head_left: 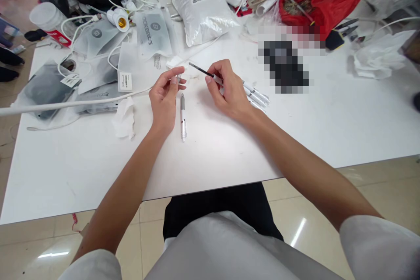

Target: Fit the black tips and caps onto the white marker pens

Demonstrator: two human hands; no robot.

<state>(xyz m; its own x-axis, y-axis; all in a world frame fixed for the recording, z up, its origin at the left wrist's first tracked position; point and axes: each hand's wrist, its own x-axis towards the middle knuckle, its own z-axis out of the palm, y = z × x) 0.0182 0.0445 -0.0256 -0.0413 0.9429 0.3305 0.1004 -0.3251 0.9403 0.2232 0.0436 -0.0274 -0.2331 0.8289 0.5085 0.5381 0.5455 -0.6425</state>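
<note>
My right hand (230, 92) is closed around a pen with its dark refill (201, 69) exposed, pointing up and left toward my other hand. Between the thumb and fingers of my left hand (165, 97) is a small greyish pen part (179, 78), mostly covered by the fingers; it looks like a pen tip. A whole white and grey pen (183, 118) lies on the white table (210, 153), just right of my left wrist. Several more clear and white pens (257, 95) lie beyond my right wrist, partly hidden by it.
Frosted pouches (154, 33) and cables crowd the left back. A plastic-wrapped parcel (205, 11) lies at the back middle. Further right are a pixelated dark object (285, 66), a red bag (341, 2) and crumpled white plastic (377, 57). Torn tissue (124, 118) lies left of my left hand.
</note>
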